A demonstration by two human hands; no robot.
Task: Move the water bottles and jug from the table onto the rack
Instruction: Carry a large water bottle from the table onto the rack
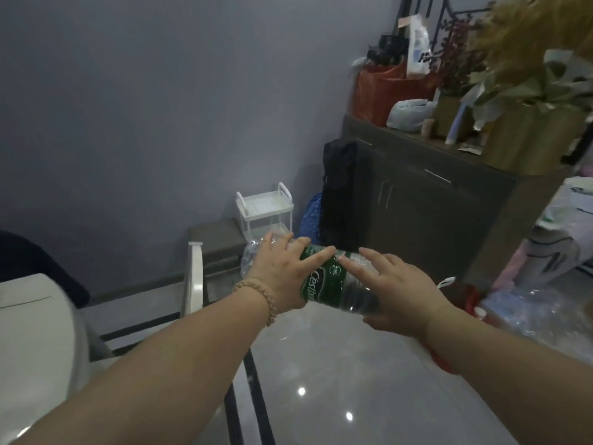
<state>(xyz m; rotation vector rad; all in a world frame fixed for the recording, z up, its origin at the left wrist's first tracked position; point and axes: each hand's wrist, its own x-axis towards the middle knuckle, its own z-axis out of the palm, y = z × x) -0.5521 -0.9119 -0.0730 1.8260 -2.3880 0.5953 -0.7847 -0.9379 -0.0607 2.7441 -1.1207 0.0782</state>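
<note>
Bottle [324, 281] sideways, L hand [279, 274] grip curled over it, R hand [398, 290] grip clasping it — ends hidden, blur.

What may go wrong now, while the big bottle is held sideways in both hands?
1. The bottle lies sideways between the left hand and the right hand; its smooth plastic might slip out.
2. The white rack looks narrow, so the bottle may need to be stood upright or it could tip off.
3. The chair back stands close on the left and could be bumped.

water bottle [324, 281]: clear, green label, lying sideways | rack [265, 207]: white, upright
</note>
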